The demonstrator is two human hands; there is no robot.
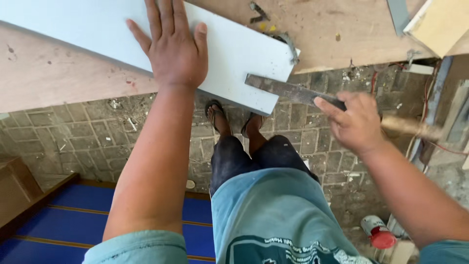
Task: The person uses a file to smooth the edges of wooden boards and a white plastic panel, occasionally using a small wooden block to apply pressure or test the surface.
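Left hand: the left hand [172, 46] lies flat, fingers spread, palm down on the white board [229, 49] at about 11 o'clock in the view; it grasps nothing, only presses on the panel.
Right hand: the right hand [354, 122], at 3 o'clock, is clenched around a flat metal file [288, 90], its wooden handle [410, 127] sticking out past the fist toward the right edge; hand and handle are blurred.
File: the dark blade runs from the fist toward 10 o'clock, and its tip meets the lower right edge of the white board.
White board: a pale painted panel lying across a plywood workbench [53, 73], its right corner overhanging the bench edge above the paved floor [88, 142].
Bench top: metal scraps [258, 12] lie at 12 o'clock, just beyond the board's far corner; a pale wooden block [439, 22] sits at 1 o'clock.
Below: the person's feet in sandals [215, 110] stand on grey paving blocks at the centre.
Floor right: a small can with a red lid [378, 233] lies at 5 o'clock.
Floor left: a blue panel with a wooden frame [73, 215] lies at 7 o'clock.
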